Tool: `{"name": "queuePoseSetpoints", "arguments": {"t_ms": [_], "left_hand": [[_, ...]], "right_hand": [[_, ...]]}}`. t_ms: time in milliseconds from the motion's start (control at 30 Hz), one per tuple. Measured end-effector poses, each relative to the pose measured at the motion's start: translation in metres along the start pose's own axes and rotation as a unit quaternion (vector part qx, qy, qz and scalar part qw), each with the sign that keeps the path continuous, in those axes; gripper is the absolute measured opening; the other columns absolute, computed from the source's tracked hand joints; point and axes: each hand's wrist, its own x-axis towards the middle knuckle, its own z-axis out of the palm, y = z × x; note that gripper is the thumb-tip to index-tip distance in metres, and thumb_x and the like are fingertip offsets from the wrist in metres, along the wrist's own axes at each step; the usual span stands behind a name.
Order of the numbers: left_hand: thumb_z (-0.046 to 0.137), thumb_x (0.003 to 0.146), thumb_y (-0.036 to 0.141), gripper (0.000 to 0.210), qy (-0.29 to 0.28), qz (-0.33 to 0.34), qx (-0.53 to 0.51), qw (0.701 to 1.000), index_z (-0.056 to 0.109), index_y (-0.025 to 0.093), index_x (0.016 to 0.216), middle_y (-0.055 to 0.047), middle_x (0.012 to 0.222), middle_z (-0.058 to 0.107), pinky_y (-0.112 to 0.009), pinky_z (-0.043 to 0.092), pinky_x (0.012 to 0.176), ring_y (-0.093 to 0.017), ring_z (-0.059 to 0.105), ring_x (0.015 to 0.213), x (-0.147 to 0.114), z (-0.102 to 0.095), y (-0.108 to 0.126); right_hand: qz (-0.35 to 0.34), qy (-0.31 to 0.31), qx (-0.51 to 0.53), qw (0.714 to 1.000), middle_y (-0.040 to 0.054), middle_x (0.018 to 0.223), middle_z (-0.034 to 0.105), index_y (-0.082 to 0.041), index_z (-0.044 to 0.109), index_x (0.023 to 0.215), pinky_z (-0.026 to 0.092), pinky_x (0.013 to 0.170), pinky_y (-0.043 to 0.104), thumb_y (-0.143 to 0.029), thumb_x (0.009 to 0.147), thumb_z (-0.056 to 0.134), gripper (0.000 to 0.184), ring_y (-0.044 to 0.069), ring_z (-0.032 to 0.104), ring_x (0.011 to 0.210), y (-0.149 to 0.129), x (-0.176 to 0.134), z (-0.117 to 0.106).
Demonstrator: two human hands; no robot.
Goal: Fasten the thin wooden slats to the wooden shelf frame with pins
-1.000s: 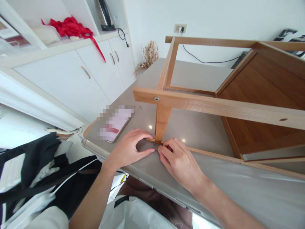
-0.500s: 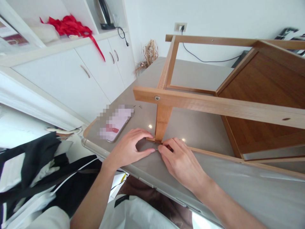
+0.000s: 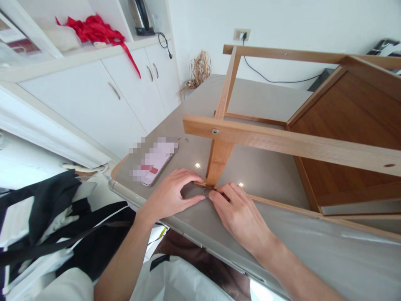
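A wooden frame (image 3: 269,136) with a brown panel stands on its side on the grey-covered table. At its near lower corner, my left hand (image 3: 171,192) curves around the rail's end, fingertips at the wood and thumb in front. My right hand (image 3: 236,209) is closed, thumb and index pinching a thin, bent metal piece that looks like a hex key (image 3: 204,192). This piece sits against the corner, close to my left thumb tip; its far end is hard to make out. Higher up, a metal bolt head (image 3: 214,131) shows in the upper rail.
A phone (image 3: 156,163) lies left of my hands, with small metal screws (image 3: 186,139) beyond it. The table's near edge (image 3: 188,236) runs below my wrists. White cabinets (image 3: 87,96) stand at left, carrying a red ribbon (image 3: 97,31) and a kettle (image 3: 140,16).
The view has shifted slightly, and the frame's upper part appears a little farther right. Both hands remain at the same corner, with the thin metal piece showing slightly more clearly.
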Motion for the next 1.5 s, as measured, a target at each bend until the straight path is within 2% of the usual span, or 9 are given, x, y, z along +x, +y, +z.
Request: {"name": "queuePoseSetpoints", "arguments": {"t_ms": [200,367,567,800,1100,1300,1500], "left_hand": [[0.074,0.088,0.040,0.028,-0.010,-0.007,-0.013,1.000,0.066,0.025,0.110,-0.003,0.114,0.071,-0.038,0.048,0.100,-0.022,0.064,0.109,0.001,-0.002,-0.001],[0.074,0.088,0.035,0.027,-0.018,0.000,-0.027,0.999,0.066,0.025,0.111,-0.003,0.116,0.071,-0.038,0.047,0.101,-0.022,0.063,0.112,0.002,-0.005,0.000],[0.075,0.088,0.039,0.029,-0.006,0.016,-0.039,0.999,0.065,0.023,0.111,-0.004,0.112,0.071,-0.036,0.047,0.100,-0.021,0.064,0.109,0.001,-0.006,-0.003],[0.073,0.089,0.044,0.030,0.005,0.022,-0.040,0.999,0.066,0.023,0.109,-0.006,0.111,0.072,-0.037,0.046,0.100,-0.022,0.064,0.108,-0.002,-0.005,-0.004],[0.073,0.090,0.037,0.027,0.018,0.044,-0.064,0.997,0.066,0.024,0.111,-0.006,0.110,0.073,-0.036,0.047,0.098,-0.022,0.065,0.107,-0.002,-0.009,-0.006],[0.073,0.089,0.038,0.026,0.020,0.040,-0.068,0.997,0.067,0.024,0.110,-0.006,0.109,0.073,-0.036,0.047,0.097,-0.022,0.065,0.106,-0.002,-0.007,-0.007],[0.074,0.088,0.041,0.028,0.015,0.042,-0.045,0.998,0.067,0.022,0.107,-0.006,0.106,0.073,-0.035,0.047,0.094,-0.022,0.065,0.103,-0.001,-0.007,-0.006]], "right_hand": [[-0.003,0.021,0.009,1.000,0.0056,0.094,0.062,-0.017,0.064,0.105,0.048,0.080,0.035,-0.012,0.097,0.057,0.011,0.020,0.053,0.086,-0.003,0.002,0.001],[-0.010,0.035,0.021,0.999,0.0063,0.095,0.063,-0.016,0.063,0.107,0.051,0.082,0.035,-0.009,0.097,0.056,0.014,0.019,0.056,0.088,-0.003,0.002,0.004],[-0.006,0.038,0.030,0.999,0.0065,0.090,0.062,-0.017,0.063,0.105,0.053,0.079,0.035,-0.010,0.097,0.056,0.012,0.019,0.058,0.085,-0.005,0.004,0.004],[-0.049,0.048,-0.008,0.998,0.0080,0.095,0.065,-0.017,0.060,0.116,0.053,0.078,0.038,-0.009,0.097,0.056,0.022,0.020,0.060,0.083,-0.005,0.003,0.004],[-0.017,0.085,0.057,0.995,0.0062,0.092,0.067,-0.020,0.063,0.108,0.056,0.079,0.035,-0.012,0.096,0.059,0.015,0.018,0.064,0.085,-0.005,0.011,0.005],[-0.005,0.074,0.055,0.996,0.0057,0.091,0.067,-0.019,0.064,0.108,0.054,0.079,0.034,-0.012,0.096,0.060,0.015,0.018,0.062,0.085,-0.006,0.011,0.004],[-0.003,0.072,0.025,0.997,0.0079,0.094,0.061,-0.018,0.066,0.104,0.051,0.076,0.035,-0.014,0.094,0.062,0.011,0.019,0.056,0.087,-0.006,0.011,0.001]]}}
